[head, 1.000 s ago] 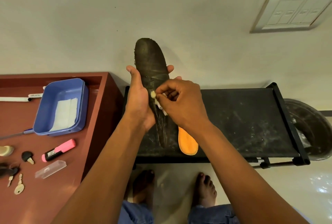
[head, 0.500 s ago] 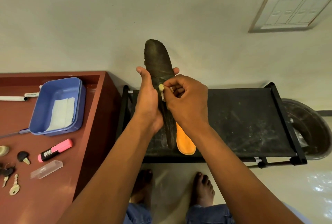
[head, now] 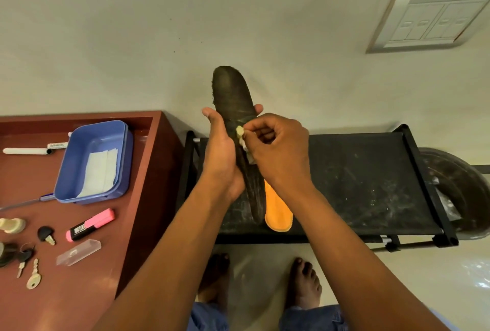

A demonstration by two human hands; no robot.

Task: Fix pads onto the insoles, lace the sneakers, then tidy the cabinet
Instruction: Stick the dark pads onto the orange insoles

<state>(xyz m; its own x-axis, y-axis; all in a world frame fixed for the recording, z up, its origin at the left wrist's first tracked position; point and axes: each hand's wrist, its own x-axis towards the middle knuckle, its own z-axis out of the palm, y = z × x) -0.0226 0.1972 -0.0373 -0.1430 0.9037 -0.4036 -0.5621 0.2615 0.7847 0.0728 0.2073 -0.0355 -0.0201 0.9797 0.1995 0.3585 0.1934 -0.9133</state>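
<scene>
A dark worn insole [head: 233,94] stands upright in front of me, its toe end pointing up against the wall. My left hand [head: 221,155] grips it round the middle from the left. My right hand [head: 275,150] pinches a small pale pad [head: 240,130] with a white backing strip against the insole's face. An orange insole [head: 278,211] lies on the black rack top [head: 358,184], partly hidden behind the dark insole and my right wrist.
A red-brown cabinet top [head: 138,198] on the left holds a blue tray [head: 95,161] with white sheets, a pink highlighter [head: 91,224], a clear plastic case [head: 78,252], keys [head: 33,276] and a white pen [head: 26,151]. A dark tub [head: 456,187] stands right of the rack.
Both hands and the dark insole shifted slightly right and stayed raised. My right hand keeps pinching the pad against the insole.
</scene>
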